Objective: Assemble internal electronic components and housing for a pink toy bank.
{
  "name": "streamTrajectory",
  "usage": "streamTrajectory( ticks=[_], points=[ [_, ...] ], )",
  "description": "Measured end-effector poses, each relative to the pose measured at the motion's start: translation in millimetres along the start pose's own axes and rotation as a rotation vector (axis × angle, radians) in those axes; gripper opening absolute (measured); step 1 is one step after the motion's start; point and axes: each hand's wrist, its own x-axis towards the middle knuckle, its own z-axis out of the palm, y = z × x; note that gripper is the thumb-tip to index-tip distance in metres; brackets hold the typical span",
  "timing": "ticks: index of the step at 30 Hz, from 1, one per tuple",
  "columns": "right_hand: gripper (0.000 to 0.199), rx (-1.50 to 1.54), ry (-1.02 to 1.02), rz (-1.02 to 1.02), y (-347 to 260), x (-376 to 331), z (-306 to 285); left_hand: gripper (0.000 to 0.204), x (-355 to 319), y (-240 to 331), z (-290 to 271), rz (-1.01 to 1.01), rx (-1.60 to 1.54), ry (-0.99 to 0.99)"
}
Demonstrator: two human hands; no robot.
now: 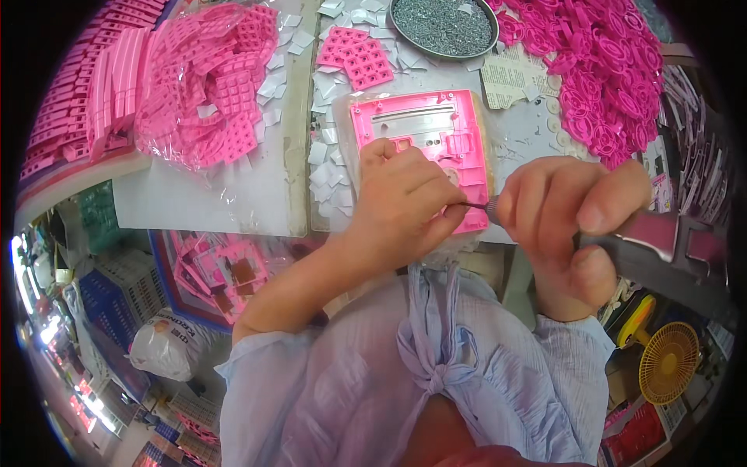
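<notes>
White worktable [233, 198]: left hand [408, 191] pinches the bit [476, 205] over pink casing [467, 152]; right hand [560, 206] grips the screwdriver [657, 237], axis running right to left.

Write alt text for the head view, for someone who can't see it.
A person's right hand holds a dark power tool, its thin bit close by the left hand, over a pink plastic casing on a table. Around the casing are scattered white squares, a round tray of small metal pieces, and heaps of pink parts.

White on the surface [517, 144]; pink on the casing [471, 148], near edge; magenta on ring-shaped parts [615, 86], far right corner.
</notes>
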Motion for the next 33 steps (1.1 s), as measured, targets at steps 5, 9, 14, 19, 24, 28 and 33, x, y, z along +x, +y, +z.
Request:
streamTrajectory(
  ticks=[5, 9, 14, 19, 24, 28, 33],
  points=[
    [0.029, -0.029, -0.012, -0.016, -1, -2, -5, 0.015, 3, 6, 5, -0.001, 0.091, 0.054],
    [0.029, -0.030, -0.060, -0.046, -7, 2, -13, 0.025, 4, 1, 10, 0.043, 0.064, 0.114],
    [0.027, -0.041, -0.044, -0.034, -1, -1, -11, 0.025, 0, -1, 10, 0.035, 0.054, 0.078],
    [0.027, -0.024, 0.027, -0.051, 2, -4, -19, 0.030, -1, 3, -2, -0.014, 0.182, 0.010],
    [0.031, 0.044, 0.002, -0.086, 8, -2, -35, 0.043, -16, -1, -6, 0.063, 0.342, -0.213],
    [0.028, -0.045, 0.005, -0.057, 7, -5, -34, 0.044, -19, 1, -3, 0.088, 0.473, -0.317],
    [0.027, -0.056, -0.008, -0.046, 7, -6, -37, 0.042, -9, 3, -8, 0.197, 0.576, -0.394]
  ],
)
